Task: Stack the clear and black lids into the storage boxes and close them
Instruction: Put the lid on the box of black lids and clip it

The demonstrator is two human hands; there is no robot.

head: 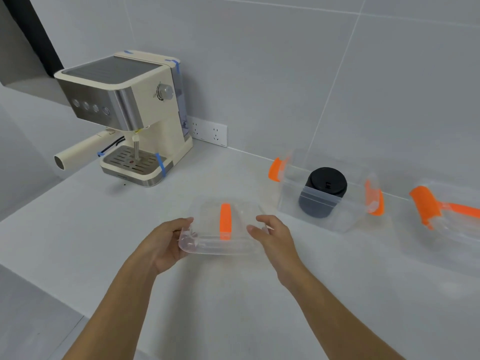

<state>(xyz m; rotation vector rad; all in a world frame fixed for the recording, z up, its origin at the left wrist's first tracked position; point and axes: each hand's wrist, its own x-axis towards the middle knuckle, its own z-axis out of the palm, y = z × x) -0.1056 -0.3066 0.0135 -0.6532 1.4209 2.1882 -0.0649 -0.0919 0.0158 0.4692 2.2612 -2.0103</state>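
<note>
A clear box cover with an orange handle strip is held above the counter, in front of me. My left hand grips its left edge. My right hand touches its right edge with the fingers spread. To the right stands an open clear storage box with orange latches; a stack of black lids stands inside it. A second clear box with orange latches lies at the far right, partly cut off by the frame.
A cream and steel coffee machine stands at the back left of the grey counter, its handle sticking out to the left. A wall socket sits behind it. The tiled wall runs along the back.
</note>
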